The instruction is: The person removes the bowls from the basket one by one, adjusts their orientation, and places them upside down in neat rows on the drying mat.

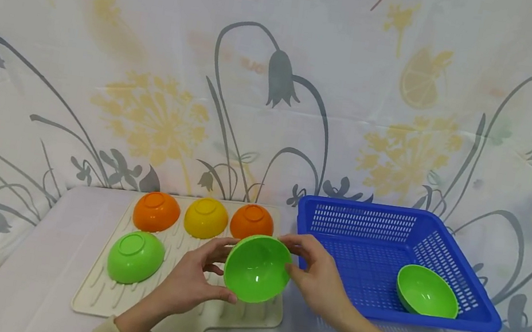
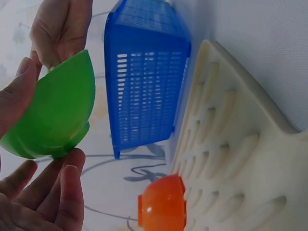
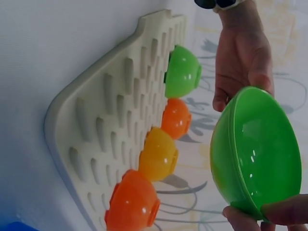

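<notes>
Both hands hold a green bowl (image 1: 257, 269) in the air above the front right of a cream drying mat (image 1: 178, 323), its hollow side tipped toward the head camera. My left hand (image 1: 193, 279) grips its left side, thumb at the lower rim and fingers behind, against the base in the left wrist view. At the upper right rim, my right hand (image 1: 319, 276) pinches the bowl between thumb and fingers. Upside down on the mat are another green bowl (image 1: 135, 258), two orange bowls (image 1: 156, 212) and a yellow bowl (image 1: 206, 219).
A blue perforated basket (image 1: 352, 249) stands to the right of the mat, with one green bowl (image 1: 427, 292) tilted inside near its front right corner. Behind everything hangs a flower-printed cloth (image 1: 271, 132). The mat has raised ridges.
</notes>
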`<state>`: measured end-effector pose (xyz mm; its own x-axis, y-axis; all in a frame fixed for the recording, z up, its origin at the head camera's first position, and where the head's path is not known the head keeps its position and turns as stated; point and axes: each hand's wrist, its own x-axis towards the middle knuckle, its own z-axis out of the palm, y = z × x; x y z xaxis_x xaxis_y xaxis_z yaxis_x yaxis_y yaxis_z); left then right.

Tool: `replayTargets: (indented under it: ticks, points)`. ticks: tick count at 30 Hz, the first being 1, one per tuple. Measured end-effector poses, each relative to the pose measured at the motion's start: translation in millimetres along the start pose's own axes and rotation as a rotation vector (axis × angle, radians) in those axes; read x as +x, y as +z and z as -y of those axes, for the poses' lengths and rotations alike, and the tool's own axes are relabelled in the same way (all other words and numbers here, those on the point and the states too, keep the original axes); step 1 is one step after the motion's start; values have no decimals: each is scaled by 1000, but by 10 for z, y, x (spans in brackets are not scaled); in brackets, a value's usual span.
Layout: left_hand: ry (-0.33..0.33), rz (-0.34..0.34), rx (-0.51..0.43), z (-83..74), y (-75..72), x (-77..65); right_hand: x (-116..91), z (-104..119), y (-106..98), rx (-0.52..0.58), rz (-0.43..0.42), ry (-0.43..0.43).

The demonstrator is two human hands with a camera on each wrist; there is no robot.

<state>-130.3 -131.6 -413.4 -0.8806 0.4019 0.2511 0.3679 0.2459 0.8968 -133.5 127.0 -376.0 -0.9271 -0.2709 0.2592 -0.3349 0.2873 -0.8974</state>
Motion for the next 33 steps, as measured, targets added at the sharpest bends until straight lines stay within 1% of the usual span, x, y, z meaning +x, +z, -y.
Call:
replayTargets:
  ticks: [3, 7, 11, 14, 18, 22, 26, 30, 33]
  points:
    - [10, 3, -9, -8, -9, 0, -10, -16, 10, 27, -5, -38]
    - [28, 2, -19, -24, -30, -8, -19, -35, 22, 62, 2, -61]
    - [68, -31, 7, -42, -73, -18, -21, -45, 25, 85, 20, -55]
    - [106, -61, 57, -45, -113, -23, -22, -47, 25, 133, 57, -25]
    - [157, -65, 150, -42, -153, -31, -28, -45, 18, 158, 127, 33]
    - [228, -38, 263, -70, -162, -48, -40, -21, 11, 104, 178, 98]
    - [311, -20, 364, -108, -146, -64, -40, 4, 20, 67, 190, 142]
    - [395, -14, 457, -105, -128, -70, -32, 9, 34, 65, 206, 163]
    - [433, -8, 477, -114, -117, -71, -32, -1, 36, 76, 225, 159]
